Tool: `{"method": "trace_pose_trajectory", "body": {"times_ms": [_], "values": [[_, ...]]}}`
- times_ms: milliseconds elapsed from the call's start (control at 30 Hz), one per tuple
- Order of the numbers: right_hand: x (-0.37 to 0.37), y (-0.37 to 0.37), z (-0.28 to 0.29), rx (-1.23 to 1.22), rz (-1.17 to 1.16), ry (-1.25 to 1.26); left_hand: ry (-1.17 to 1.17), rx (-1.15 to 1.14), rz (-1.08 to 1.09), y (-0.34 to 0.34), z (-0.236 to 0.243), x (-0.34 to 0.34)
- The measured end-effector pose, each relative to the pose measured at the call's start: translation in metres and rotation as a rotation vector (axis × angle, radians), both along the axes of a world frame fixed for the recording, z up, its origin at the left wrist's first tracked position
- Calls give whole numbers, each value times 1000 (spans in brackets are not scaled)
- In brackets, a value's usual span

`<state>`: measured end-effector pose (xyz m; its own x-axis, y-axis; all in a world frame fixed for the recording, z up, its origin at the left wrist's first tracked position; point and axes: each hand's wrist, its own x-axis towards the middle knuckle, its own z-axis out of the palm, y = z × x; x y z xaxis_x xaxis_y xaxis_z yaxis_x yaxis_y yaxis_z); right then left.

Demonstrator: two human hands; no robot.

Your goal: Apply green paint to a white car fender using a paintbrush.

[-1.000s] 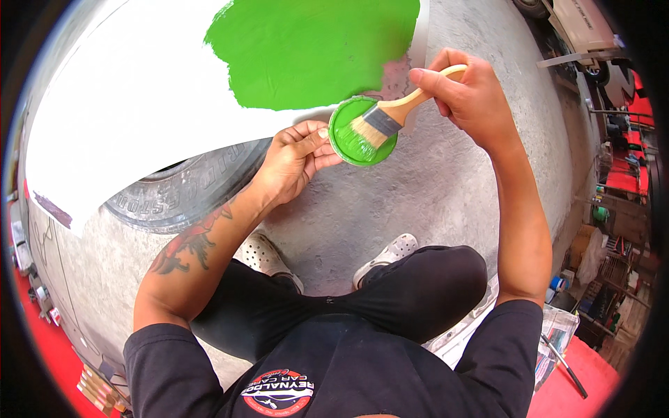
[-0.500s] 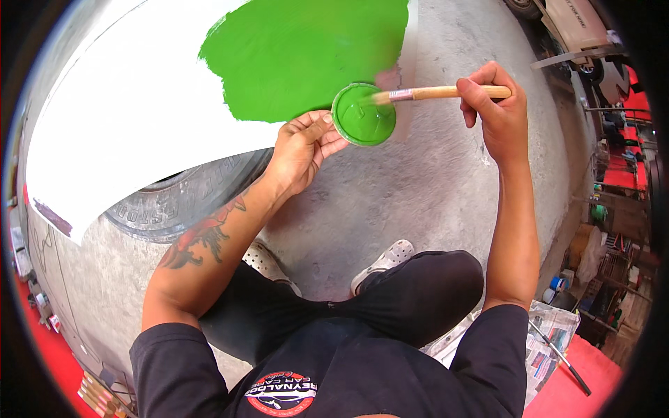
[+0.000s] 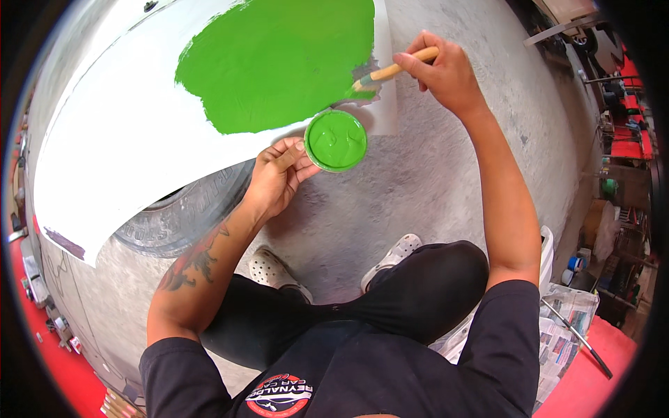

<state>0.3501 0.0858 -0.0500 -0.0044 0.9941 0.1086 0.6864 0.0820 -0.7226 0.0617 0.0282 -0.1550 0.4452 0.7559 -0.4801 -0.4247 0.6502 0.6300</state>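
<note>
My left hand (image 3: 280,174) grips the rim of a small round container of green paint (image 3: 336,141), thumb on top and fingers beneath; its depth is hidden. A paintbrush (image 3: 397,67) with a pale wooden handle is held between the thumb and fingers of my right hand (image 3: 446,73). Its green-wet bristles are at the lower right corner of a white car body panel (image 3: 132,132), by a bare grey-purple patch (image 3: 368,68). A wide area of wet-looking green paint (image 3: 279,66) covers the panel just left of the brush. The container hangs just below the panel's lower edge.
Under the panel's curved arch is a black tire (image 3: 188,216). My feet in pale clogs (image 3: 275,273) rest on the concrete floor (image 3: 334,223). Newspaper (image 3: 568,327) and a dark rod (image 3: 578,338) lie at lower right. Cluttered shelves (image 3: 620,230) line the right side.
The brush has moved up and left from the container to the panel's corner. My left hand and the container have shifted left and slightly down in view, as the whole view has shifted.
</note>
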Motion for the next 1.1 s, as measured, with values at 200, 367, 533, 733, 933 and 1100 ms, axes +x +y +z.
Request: {"method": "trace_pose_trajectory", "body": {"times_ms": [200,367,533,733,933,1100], "values": [[-4,-4,35,200,24,-83,22,17,-6,-2,9,-12],[-7,-12,22,158,193,-300,-34,33,-32,-2,8,-18],[-11,3,9,220,188,-272,-51,37,-48,-4,8,-16],[-27,6,52,309,107,-261,-53,34,-49,-6,8,-18],[-20,4,35,267,185,-335,-52,38,-60,-7,13,-15],[-24,17,45,262,144,-146,-57,46,-87,-8,12,-15]]}}
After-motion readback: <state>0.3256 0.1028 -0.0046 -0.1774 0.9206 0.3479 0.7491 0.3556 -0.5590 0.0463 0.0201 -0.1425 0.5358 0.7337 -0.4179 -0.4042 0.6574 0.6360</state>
